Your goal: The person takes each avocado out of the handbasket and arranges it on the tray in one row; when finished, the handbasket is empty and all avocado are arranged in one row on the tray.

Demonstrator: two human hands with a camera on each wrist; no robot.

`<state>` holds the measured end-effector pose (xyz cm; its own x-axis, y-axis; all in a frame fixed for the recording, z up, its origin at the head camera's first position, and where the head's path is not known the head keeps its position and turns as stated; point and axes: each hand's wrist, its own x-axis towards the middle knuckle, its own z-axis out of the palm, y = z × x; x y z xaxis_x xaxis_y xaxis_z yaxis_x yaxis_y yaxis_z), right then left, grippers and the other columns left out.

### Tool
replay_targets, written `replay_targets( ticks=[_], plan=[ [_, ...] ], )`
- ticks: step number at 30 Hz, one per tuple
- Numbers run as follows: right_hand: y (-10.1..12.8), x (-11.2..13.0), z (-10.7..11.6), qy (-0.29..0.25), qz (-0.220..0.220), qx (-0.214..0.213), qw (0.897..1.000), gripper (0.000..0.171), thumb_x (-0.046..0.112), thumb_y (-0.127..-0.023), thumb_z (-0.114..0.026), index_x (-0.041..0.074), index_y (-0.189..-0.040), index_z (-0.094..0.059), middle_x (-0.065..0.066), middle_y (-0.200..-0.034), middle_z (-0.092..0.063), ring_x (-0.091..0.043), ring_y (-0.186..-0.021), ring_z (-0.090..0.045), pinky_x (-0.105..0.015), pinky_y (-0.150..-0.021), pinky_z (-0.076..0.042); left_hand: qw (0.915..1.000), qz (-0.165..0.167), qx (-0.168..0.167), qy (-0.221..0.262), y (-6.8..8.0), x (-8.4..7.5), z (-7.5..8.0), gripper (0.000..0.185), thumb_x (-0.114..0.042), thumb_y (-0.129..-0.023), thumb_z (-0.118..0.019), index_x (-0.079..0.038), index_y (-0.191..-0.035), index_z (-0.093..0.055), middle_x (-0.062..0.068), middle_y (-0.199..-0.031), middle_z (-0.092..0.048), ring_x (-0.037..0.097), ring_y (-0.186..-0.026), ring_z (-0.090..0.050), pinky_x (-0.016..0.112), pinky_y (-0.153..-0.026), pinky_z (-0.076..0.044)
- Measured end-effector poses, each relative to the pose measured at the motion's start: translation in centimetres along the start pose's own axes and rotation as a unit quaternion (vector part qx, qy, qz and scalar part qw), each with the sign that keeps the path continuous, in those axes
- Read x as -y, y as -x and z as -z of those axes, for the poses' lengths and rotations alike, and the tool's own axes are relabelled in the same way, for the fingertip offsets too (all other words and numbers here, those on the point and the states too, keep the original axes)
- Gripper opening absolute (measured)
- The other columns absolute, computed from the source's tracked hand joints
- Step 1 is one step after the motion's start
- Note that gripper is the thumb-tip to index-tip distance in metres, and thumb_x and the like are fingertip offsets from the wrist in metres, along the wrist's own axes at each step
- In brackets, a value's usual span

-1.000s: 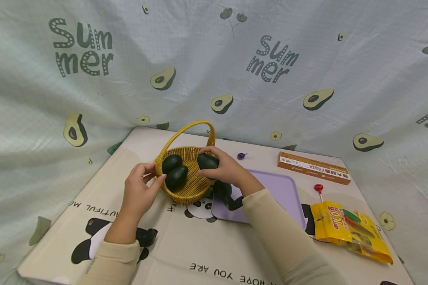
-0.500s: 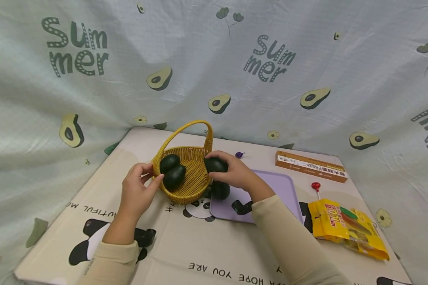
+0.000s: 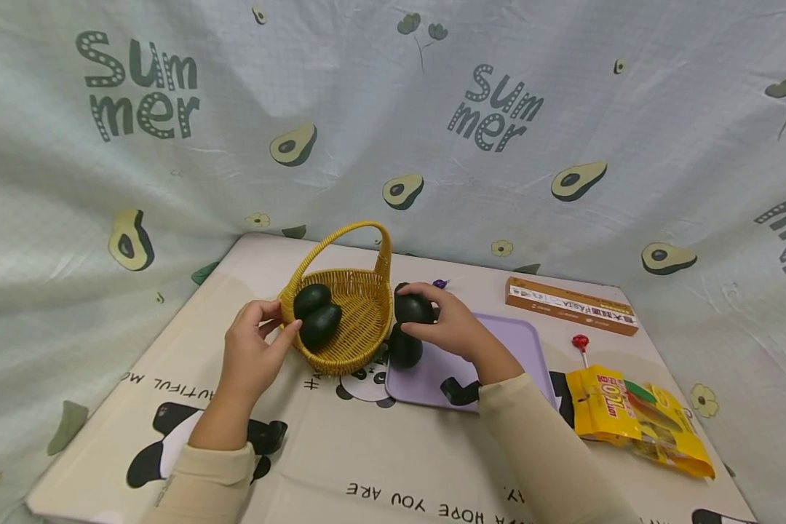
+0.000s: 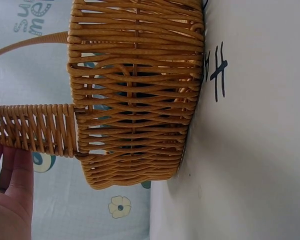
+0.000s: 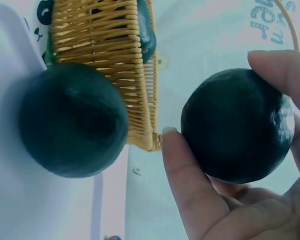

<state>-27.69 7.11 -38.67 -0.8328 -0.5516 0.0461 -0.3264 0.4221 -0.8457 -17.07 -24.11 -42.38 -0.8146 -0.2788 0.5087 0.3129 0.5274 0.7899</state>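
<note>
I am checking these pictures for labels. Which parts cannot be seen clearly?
- Head view: tray partly behind right hand and sleeve.
- Head view: pasta box print too small.
- Left wrist view: basket hides its avocados; left hand cut by edge.

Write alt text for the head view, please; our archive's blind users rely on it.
A person's right hand holds a dark avocado above a second avocado on a purple tray. The left hand grips the rim of a yellow wicker basket holding two more avocados.
</note>
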Motion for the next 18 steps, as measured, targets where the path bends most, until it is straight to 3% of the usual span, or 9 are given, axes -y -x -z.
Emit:
replay_targets(
  ticks=[2,8,18],
  plan=[
    [0.3,-0.4,0.1,-0.001,-0.011,-0.01,1.0,0.053,0.026,-0.089,-0.08,0.039,-0.136,-0.059,-0.001,-0.147,-0.053,-0.031,-0.115,-0.064,-0.045,-0.09,-0.061,1.0,-0.002,0.001,0.0,0.0,0.0,0.0,0.032,-0.003,-0.09,-0.078,0.004,-0.115,-0.06,0.014,-0.115,-0.061,0.021,-0.108,-0.064,0.028,-0.1,-0.056],
    [1.2,-1.2,0.5,0.023,-0.009,-0.029,0.999,0.057,0.023,-0.094,-0.072,0.037,-0.146,-0.054,-0.006,-0.152,-0.051,-0.033,-0.119,-0.061,-0.043,-0.091,-0.059,1.0,0.0,0.0,0.0,0.0,0.0,-0.1,0.031,-0.004,-0.09,-0.078,0.004,-0.115,-0.061,0.013,-0.115,-0.062,0.016,-0.107,-0.063,0.024,-0.099,-0.056],
    [2.1,-2.1,0.8,0.019,-0.03,-0.061,0.998,0.06,0.025,-0.089,-0.081,0.032,-0.143,-0.057,-0.008,-0.151,-0.052,-0.037,-0.116,-0.064,-0.046,-0.091,-0.061,1.0,0.001,0.001,0.003,0.1,-0.2,0.0,0.031,-0.006,-0.091,-0.078,0.002,-0.115,-0.061,0.011,-0.115,-0.062,0.015,-0.107,-0.062,0.027,-0.101,-0.056]
  ],
)
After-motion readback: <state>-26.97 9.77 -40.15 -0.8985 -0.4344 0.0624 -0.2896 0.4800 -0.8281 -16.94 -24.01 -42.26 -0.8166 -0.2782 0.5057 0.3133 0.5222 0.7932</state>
